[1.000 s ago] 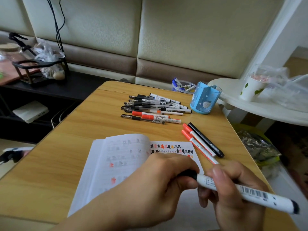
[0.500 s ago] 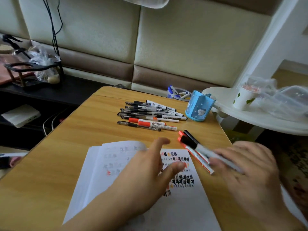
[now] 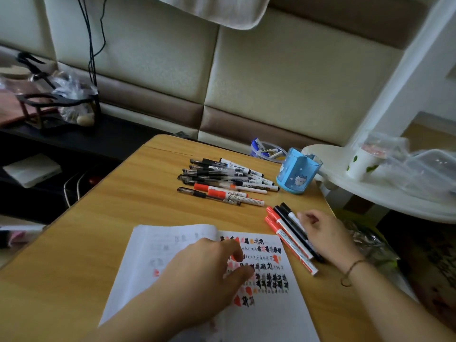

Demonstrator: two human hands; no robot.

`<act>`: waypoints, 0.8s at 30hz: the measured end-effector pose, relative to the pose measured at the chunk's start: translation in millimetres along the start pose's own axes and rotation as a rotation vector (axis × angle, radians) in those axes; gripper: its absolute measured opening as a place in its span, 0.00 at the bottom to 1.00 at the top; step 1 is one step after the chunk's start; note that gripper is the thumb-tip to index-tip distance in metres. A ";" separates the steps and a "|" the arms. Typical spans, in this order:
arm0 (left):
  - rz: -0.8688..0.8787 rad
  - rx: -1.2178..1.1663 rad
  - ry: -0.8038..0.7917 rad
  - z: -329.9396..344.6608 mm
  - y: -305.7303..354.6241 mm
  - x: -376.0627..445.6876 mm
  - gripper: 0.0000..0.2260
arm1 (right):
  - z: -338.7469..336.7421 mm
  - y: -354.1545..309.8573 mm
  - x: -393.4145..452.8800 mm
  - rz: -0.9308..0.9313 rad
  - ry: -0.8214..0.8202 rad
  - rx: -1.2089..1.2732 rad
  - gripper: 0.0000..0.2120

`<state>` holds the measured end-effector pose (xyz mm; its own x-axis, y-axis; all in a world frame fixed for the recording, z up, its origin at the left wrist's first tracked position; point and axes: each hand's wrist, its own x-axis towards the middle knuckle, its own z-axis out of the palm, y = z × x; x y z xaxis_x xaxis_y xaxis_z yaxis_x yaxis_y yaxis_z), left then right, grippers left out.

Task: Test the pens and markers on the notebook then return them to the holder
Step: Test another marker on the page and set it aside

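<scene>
Four markers (image 3: pixel 291 233) betw. hands, touching right hand (image 3: pixel 325 236); left hand (image 3: pixel 204 272) on notebook (image 3: pixel 269 314).

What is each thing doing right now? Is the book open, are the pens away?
notebook: open, scribbled on
left hand: resting on the page, empty
right hand: laying a black marker beside the orange markers
pile of pens: capped, on the table
holder: upright; contents not visible

Left hand (image 3: pixel 204 275) is resting on open notebook (image 3: pixel 269 309); right hand (image 3: pixel 328 236) is touching black marker (image 3: pixel 291 217) at frame centre-right.
</scene>
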<state>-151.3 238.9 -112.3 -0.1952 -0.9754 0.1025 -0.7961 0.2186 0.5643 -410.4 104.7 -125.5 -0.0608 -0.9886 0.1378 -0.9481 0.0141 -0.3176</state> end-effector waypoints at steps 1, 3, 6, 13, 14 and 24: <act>0.000 0.010 -0.003 -0.2 -0.1 -0.1 0.15 | 2.5 -4.6 -3.0 -0.041 -0.016 -0.011 0.30; 0.004 0.016 -0.001 -0.4 -0.1 -0.7 0.15 | 9.2 -12.8 -12.4 -0.121 -0.059 -0.020 0.39; 0.010 0.014 0.003 -0.4 0.2 -1.2 0.15 | 15.5 -16.2 -23.9 -0.184 -0.090 -0.128 0.48; 0.020 0.033 0.020 2.1 -1.9 -1.1 0.15 | 8.2 7.0 -16.9 -0.111 -0.109 -0.170 0.50; 0.020 0.037 0.020 2.1 -1.5 -1.1 0.15 | 6.7 7.0 -16.7 -0.097 -0.100 -0.156 0.50; 0.031 0.072 0.025 4.0 0.1 1.0 0.15 | 8.3 -5.5 -21.6 -0.226 -0.122 -0.154 0.32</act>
<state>-153.9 238.0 -115.5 -0.2063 -0.9684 0.1402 -0.8292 0.2491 0.5004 -401.3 124.7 -134.5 0.1867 -0.9798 0.0721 -0.9701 -0.1954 -0.1441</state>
